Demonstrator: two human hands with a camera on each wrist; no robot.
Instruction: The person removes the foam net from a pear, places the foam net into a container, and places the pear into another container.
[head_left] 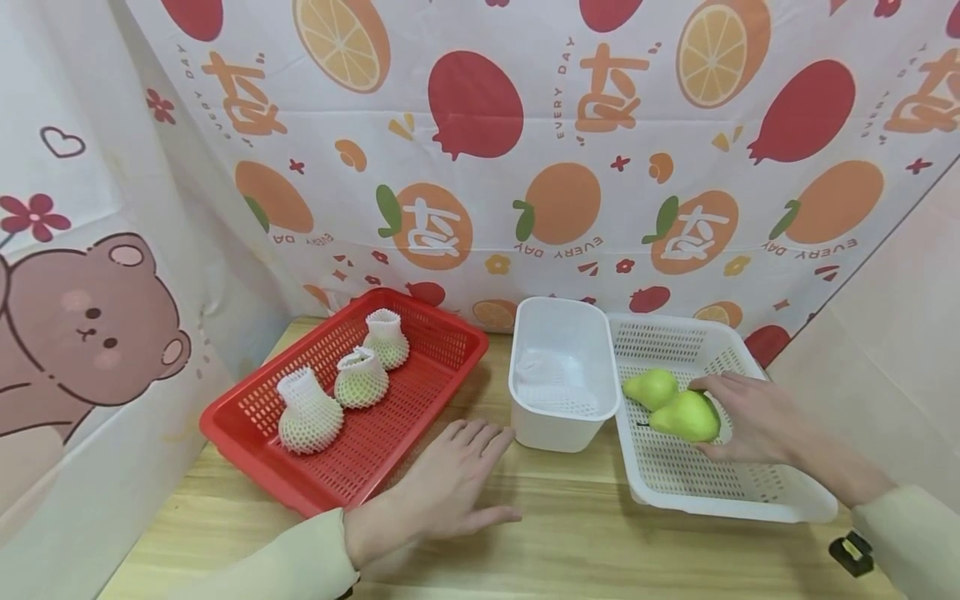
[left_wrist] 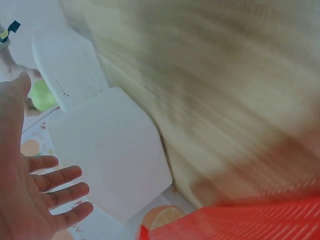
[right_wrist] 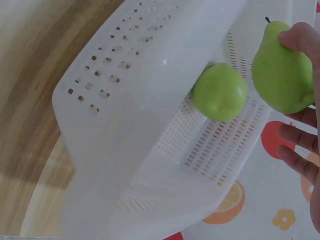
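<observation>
Gently, we hold one pear (head_left: 688, 417) in our right hand (head_left: 753, 417), within the white basket (head_left: 723, 502) just right of the tub (head_left: 558, 433). Our thumb presses one side of the fruit and a finger backs the other, pinching it between them, while two more fingers reach out, parted and clear of it. Whether it is off the basket floor, we cannot tell. The second pear (head_left: 651, 387) lies beside it, on the side toward the tub, so we do well to lift straight up before any sideways move, lest we knock it. We should keep the squeeze light, for ripe flesh may bruise, and bring the loose fingers under the round end for support. Our left hand (head_left: 450, 479), fingers outstretched, slightly parted and holding nothing, hangs over the table (head_left: 585, 533) just front-left of the tub; we might keep it out of the pear's path. Left of the tub, three netted fruits (head_left: 362, 383) sit in the red basket (head_left: 408, 392).
</observation>
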